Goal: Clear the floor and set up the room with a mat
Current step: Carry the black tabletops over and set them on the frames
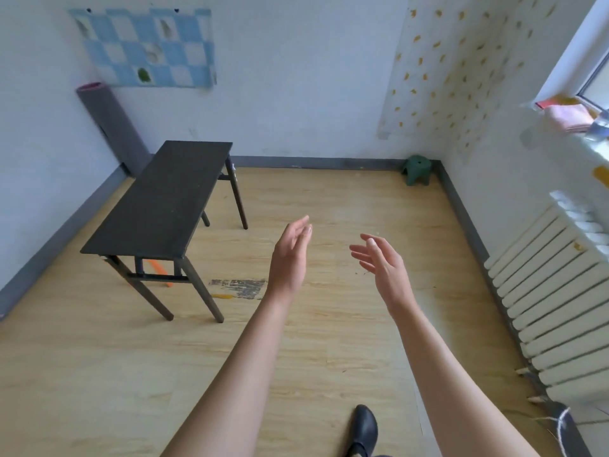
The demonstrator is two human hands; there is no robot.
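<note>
1. The rolled grey mat is leaning in the left corner, behind the black table.
2. The left hand and right hand are hovering apart above the floor, fingers relaxed, holding nothing.
3. A green stool is standing far right.

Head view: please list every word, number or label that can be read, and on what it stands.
None can be read.
The checked wall cloth carries only small blurred pictures.
The table, the rolled mat and the stool show no writing.
</note>
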